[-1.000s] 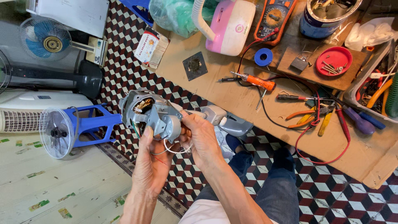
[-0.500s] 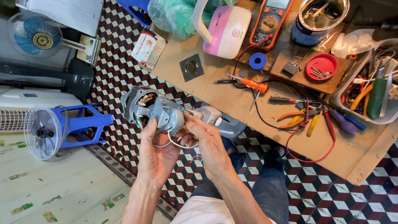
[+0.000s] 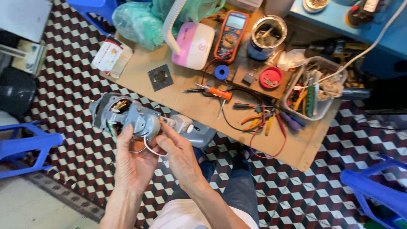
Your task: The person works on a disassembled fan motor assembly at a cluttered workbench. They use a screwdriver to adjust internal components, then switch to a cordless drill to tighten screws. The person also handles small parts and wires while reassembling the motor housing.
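A grey electric fan motor (image 3: pixel 125 116) with exposed copper windings is held up above the patterned floor. My left hand (image 3: pixel 133 159) cups it from below, thumb against its side. My right hand (image 3: pixel 178 154) pinches the motor's rear end, where thin white wires (image 3: pixel 148 148) loop out between the two hands. A light grey plastic housing (image 3: pixel 193 129) sticks out behind the motor, past my right fingers.
A low cardboard-topped work surface (image 3: pixel 186 95) carries an orange-handled screwdriver (image 3: pixel 214 90), a multimeter (image 3: pixel 231 36), a pink-and-white appliance (image 3: pixel 193 44), a red lid (image 3: pixel 271 77), a tin can (image 3: pixel 266 36) and a tray of tools (image 3: pixel 311 91). Blue plastic stools (image 3: pixel 23 146) stand left and right.
The view has swung right, so the fans on the left left the frame. Both hands keep the motor, with my right fingers shifting closer onto its rear end.
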A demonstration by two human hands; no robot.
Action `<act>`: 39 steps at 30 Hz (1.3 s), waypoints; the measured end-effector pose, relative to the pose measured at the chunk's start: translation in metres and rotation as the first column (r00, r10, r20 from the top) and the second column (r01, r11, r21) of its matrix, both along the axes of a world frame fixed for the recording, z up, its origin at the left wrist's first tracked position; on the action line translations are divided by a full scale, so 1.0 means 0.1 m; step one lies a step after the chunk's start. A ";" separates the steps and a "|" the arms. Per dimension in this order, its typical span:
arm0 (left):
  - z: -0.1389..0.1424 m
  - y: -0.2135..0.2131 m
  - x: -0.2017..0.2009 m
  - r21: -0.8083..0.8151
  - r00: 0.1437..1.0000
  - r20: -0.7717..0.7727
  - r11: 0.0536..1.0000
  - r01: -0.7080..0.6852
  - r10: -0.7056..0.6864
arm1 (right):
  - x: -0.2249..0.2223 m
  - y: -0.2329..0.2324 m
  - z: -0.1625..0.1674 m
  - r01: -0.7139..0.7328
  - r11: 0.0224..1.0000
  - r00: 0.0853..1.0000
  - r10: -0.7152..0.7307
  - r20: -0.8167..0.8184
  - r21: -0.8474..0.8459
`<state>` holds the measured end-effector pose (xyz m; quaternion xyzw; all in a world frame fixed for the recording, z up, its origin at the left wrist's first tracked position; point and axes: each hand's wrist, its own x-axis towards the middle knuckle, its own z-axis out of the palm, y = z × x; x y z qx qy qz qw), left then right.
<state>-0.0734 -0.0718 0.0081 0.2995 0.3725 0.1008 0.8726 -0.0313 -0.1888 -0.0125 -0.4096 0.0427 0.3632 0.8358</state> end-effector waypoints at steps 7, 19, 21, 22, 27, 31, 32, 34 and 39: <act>0.04 -0.12 0.05 -0.004 0.999 -0.016 0.999 -0.048 0.048 | 0.01 -0.24 0.00 -0.024 0.998 0.962 0.038 0.271 -0.055; 0.14 -0.23 0.15 -0.022 0.995 -0.008 0.995 -0.097 0.097 | 0.62 -2.37 -0.65 0.550 0.705 0.831 -0.517 0.205 -0.449; 0.12 -0.25 0.15 -0.012 0.996 -0.001 0.996 -0.092 0.092 | 0.75 -2.81 -0.72 0.647 0.597 0.753 -0.599 0.273 -0.474; 0.11 -0.27 0.15 -0.013 0.996 0.008 0.996 -0.094 0.094 | 0.87 -3.00 -0.75 0.652 0.545 0.752 -0.554 0.357 -0.527; 0.09 -0.29 0.17 0.003 0.989 -0.018 0.989 -0.149 0.149 | 1.85 -3.75 -0.92 0.690 0.349 0.720 -0.233 0.654 -0.634; 0.12 -0.29 0.21 0.139 0.978 -0.064 0.973 -0.187 0.197 | 2.87 -4.03 -1.11 0.634 0.064 0.769 0.042 0.637 -0.770; 0.14 -0.28 0.22 0.209 0.972 -0.097 0.959 -0.190 0.214 | 3.08 -4.07 -1.17 0.605 0.056 0.790 0.086 0.608 -0.794; 0.13 -0.28 0.26 0.283 0.966 -0.146 0.945 -0.164 0.211 | 3.45 -4.09 -1.35 0.483 0.035 0.858 0.181 0.481 -0.875; 0.08 -0.26 0.30 0.423 0.903 -0.334 0.899 -0.112 0.269 | 3.94 -4.02 -1.74 0.403 0.026 0.835 0.399 0.379 -0.915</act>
